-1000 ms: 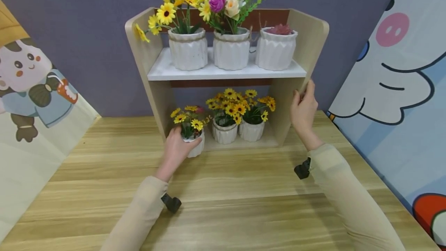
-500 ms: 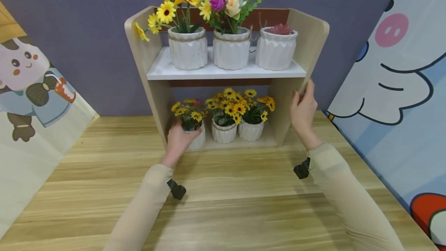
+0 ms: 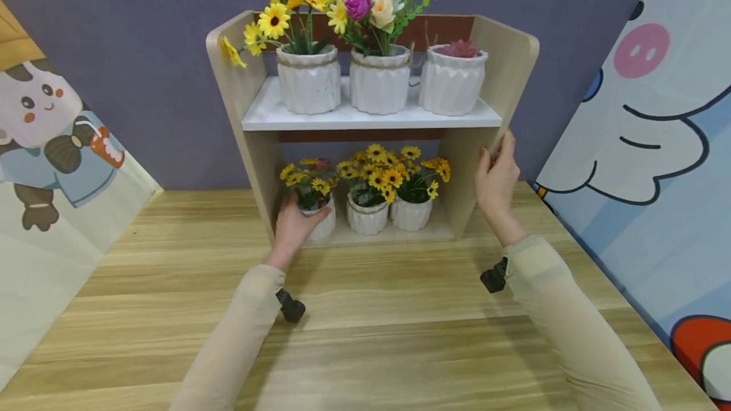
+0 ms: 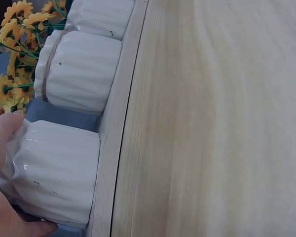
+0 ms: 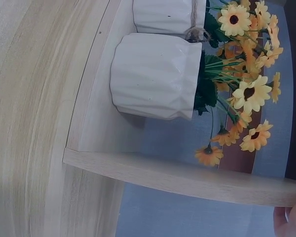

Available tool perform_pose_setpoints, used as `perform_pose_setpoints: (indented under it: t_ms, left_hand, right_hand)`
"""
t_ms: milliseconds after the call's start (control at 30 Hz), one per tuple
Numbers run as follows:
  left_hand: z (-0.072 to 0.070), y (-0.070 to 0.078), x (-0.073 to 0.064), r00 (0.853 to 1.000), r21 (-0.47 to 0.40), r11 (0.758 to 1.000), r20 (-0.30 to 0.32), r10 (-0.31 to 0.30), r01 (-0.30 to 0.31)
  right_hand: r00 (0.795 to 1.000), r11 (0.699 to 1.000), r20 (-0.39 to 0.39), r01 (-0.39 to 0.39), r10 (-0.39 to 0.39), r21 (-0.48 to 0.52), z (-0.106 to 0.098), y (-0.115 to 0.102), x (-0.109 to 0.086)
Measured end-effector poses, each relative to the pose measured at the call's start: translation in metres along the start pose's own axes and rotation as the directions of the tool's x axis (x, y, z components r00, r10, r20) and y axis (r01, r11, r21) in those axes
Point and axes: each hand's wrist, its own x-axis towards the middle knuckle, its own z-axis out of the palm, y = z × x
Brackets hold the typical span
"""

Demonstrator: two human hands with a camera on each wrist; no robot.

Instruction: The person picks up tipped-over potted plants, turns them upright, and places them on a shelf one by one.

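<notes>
My left hand point(image 3: 292, 226) grips a white ribbed flower pot point(image 3: 324, 223) with small yellow flowers at the left end of the lower shelf. In the left wrist view that pot point(image 4: 59, 170) stands upright on the shelf board, its base close to the front edge, with thumb and fingers around its upper part. My right hand point(image 3: 498, 177) holds the front edge of the shelf unit's right side panel point(image 3: 516, 75); its fingertips are partly hidden behind the panel. Two more white pots, one in the middle point(image 3: 367, 218) and one at right point(image 3: 411, 215), carry yellow flowers.
On the white upper shelf point(image 3: 371, 122) stand a pot of yellow daisies point(image 3: 308, 84), a pot of mixed flowers point(image 3: 379, 87) and a pot with a reddish succulent point(image 3: 453, 84). The unit stands on a wood-grain table point(image 3: 388, 322) against a grey-purple wall point(image 3: 143, 81).
My left hand has moved the left pot back, from the shelf's front edge onto the lower shelf, nearly level with its neighbours. My right hand has stayed on the side panel.
</notes>
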Motion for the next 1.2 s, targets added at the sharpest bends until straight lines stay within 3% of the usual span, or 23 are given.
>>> perform_pose_setpoints:
  t_ms: [300,600,933,1067,1200]
  left_hand:
    - [0.001,-0.002,0.003,0.998,0.025,1.0,0.064,0.014,-0.016]
    - [-0.008,0.0,-0.004,0.995,0.024,0.999,0.098,0.032,-0.034]
    - [-0.023,0.008,-0.02,0.99,0.063,0.994,0.12,0.08,-0.088]
    - [-0.032,0.014,-0.029,0.986,0.06,0.993,0.137,0.091,-0.1]
    - [-0.041,0.02,-0.038,0.981,0.069,0.987,0.141,0.135,-0.145]
  right_hand:
    - [1.0,1.0,0.011,-0.003,0.003,0.026,0.002,0.003,0.002]
    - [0.999,0.995,0.005,-0.052,0.051,0.083,0.003,-0.002,0.001]
    - [0.996,0.98,0.066,-0.078,0.067,0.184,-0.002,-0.007,-0.02]
    - [0.994,0.983,0.088,-0.074,0.059,0.167,-0.006,-0.007,-0.031]
    - [0.996,0.993,0.093,-0.012,0.001,0.116,-0.007,-0.006,-0.043]
